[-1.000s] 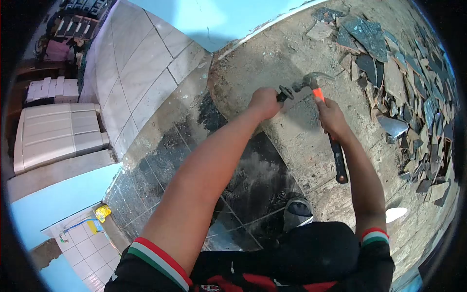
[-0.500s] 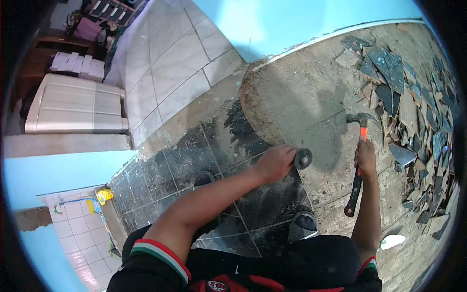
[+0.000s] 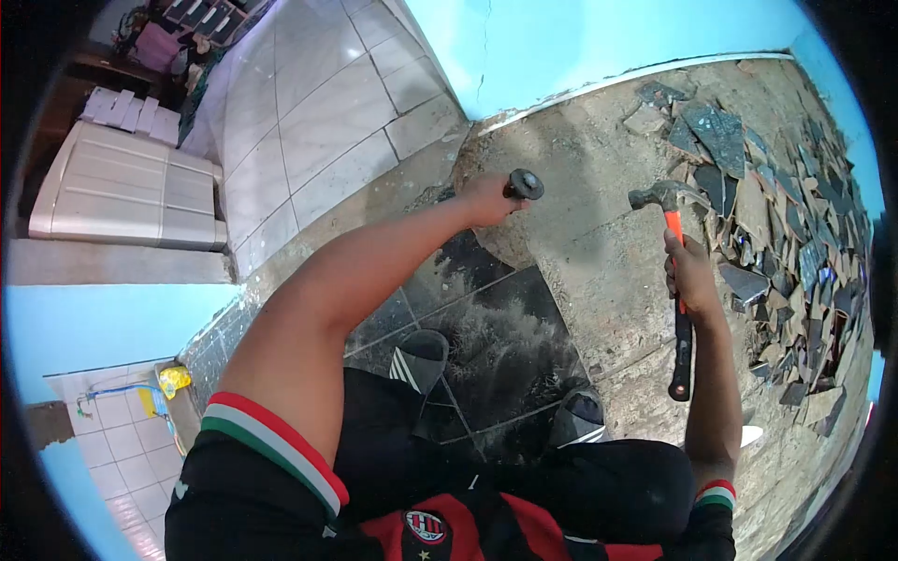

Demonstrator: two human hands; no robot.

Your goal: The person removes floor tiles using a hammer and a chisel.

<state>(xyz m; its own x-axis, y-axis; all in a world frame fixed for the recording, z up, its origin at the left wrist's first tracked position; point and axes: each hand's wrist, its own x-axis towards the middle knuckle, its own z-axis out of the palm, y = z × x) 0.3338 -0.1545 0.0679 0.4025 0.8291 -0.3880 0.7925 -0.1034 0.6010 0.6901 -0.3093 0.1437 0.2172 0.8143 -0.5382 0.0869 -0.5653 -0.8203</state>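
Observation:
My left hand [image 3: 485,200] is closed around a chisel [image 3: 526,184] with a round black guard at its top. The chisel's blade is hidden under the fist, near where the black floor tiles [image 3: 510,323] meet the bare rough floor [image 3: 599,280]. In my right hand [image 3: 690,276] is a claw hammer [image 3: 670,196], gripped by its orange and black handle. The hammer's head is over the bare floor, to the right of the chisel and apart from it.
Broken tile pieces [image 3: 795,252] lie heaped along the right side. White tiles [image 3: 327,122] stretch away at upper left, beside a beige plastic box [image 3: 122,187]. A light blue wall [image 3: 599,47] rises at the back. My sandalled feet stand on the black tiles.
My left hand has moved up and left with the chisel, towards the far edge of the black tiles. The hammer has shifted slightly left and up in the view, which has also moved.

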